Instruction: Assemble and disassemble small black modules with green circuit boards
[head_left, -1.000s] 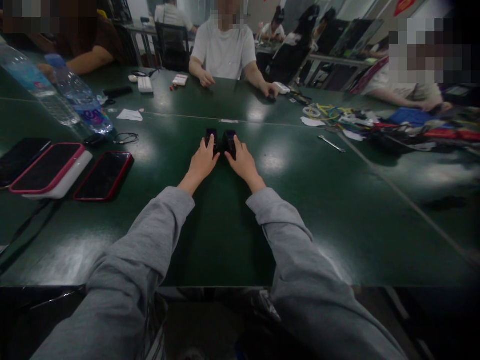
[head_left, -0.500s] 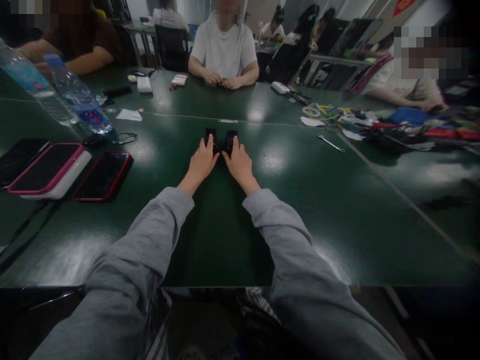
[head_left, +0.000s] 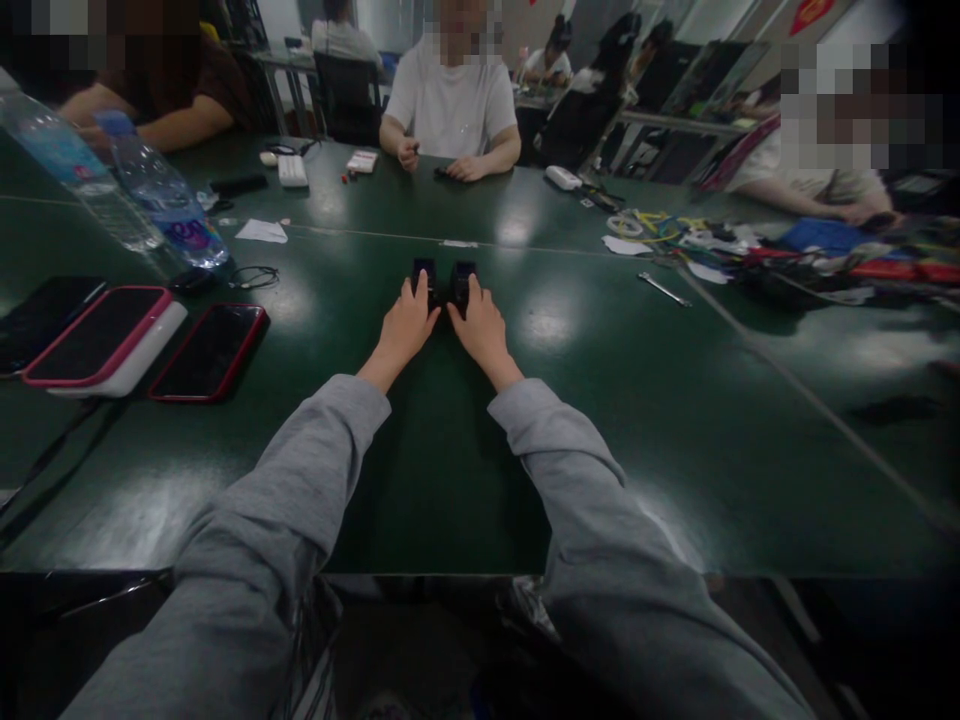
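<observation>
Two small black box-like devices stand side by side on the green table (head_left: 450, 440), a narrow gap between them. My left hand (head_left: 407, 322) is closed round the left black device (head_left: 423, 268), its index finger lying along the near side. Around the right black device (head_left: 463, 270) my right hand (head_left: 480, 322) is closed in the same way. The thumbs point inward and nearly meet. Fingers on the outer and far sides of both devices are partly hidden.
Phones (head_left: 210, 352) and two plastic bottles (head_left: 169, 205) are at the left. A wrench (head_left: 664, 289) and a heap of cables (head_left: 810, 250) lie at the right. Across the table sits a person in a white shirt (head_left: 454, 100).
The person across has raised one hand off the table, apart from the other. My hands and the two black devices look unchanged; the view has shifted slightly.
</observation>
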